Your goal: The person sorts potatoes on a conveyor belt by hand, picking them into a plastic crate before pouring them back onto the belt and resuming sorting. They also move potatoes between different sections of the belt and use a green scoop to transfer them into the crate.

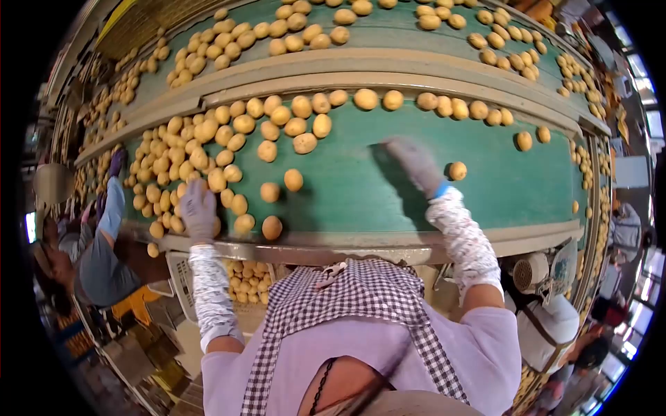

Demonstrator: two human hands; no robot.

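A green conveyor belt [499,187] carries several yellow potatoes [236,125] in front of me. My left hand [199,210], in a grey glove, rests among the potatoes at the near left edge of the belt, touching them; whether it grips one I cannot tell. My right hand [414,163], also gloved, lies flat with fingers stretched on bare green belt, close to a single potato [456,170] at its right. Both forearms wear patterned white sleeves.
A second belt [388,31] with more potatoes runs behind a beige divider rail [361,73]. A white crate [182,276] of potatoes sits under the near edge. Another worker's blue-sleeved arm [111,208] reaches in at left; a person stands at right [548,326].
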